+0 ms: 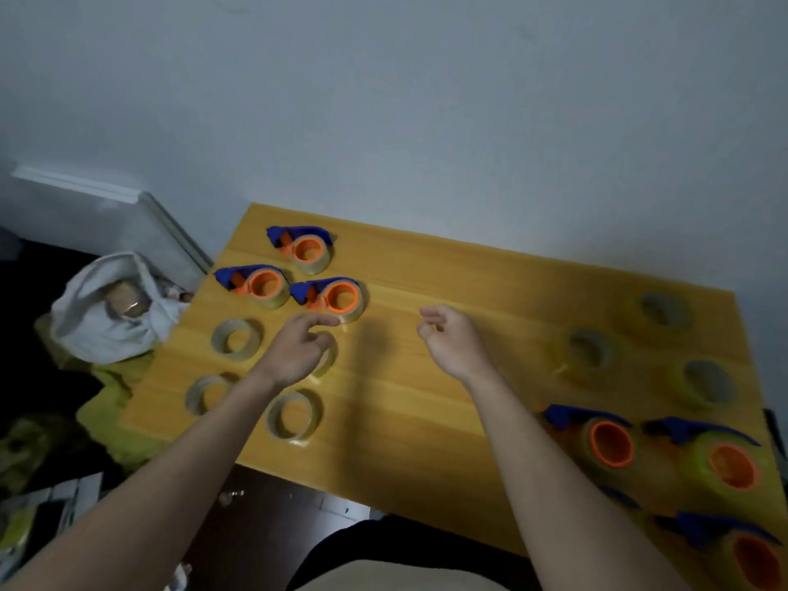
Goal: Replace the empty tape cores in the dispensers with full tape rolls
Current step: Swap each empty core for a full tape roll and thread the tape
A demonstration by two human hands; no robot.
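Worktop: a yellow wooden worktop [426, 377] set against a pale wall, its contents sorted into groups at the left and right ends.
Left dispensers: three blue-and-orange dispensers [328, 295] stood at the far left; each seemed to carry only a thin ring round its orange hub, so I judged them to be the ones awaiting new rolls.
Loose rings on the left: three thin rings [238, 339] lay flat in clear view, and a fourth [326, 360] showed partly under the left hand; probably spent cores set aside, though blur made that uncertain.
Right dispensers: three [607, 441] showed plainly near the right edge, looking fatter with tape; a fourth blue part peeped out behind the right forearm, too hidden to count.
Full rolls: three thick yellowish rolls [595, 349] lay flat at the far right, well apart from the hands, likely the stock to draw from.
Left hand: the left hand [298, 345] hovered over the partly hidden ring, just beside the nearest left dispenser; its fingers [324, 321] were loosely curled and gripped nothing I could see.
Right hand: the right hand [452, 334] hung above bare wood mid-worktop, fingers curled inward, thumb near the fingertips, holding nothing visible.
Off the worktop: a white bag [106, 309] sat to the left, below the worktop's edge.
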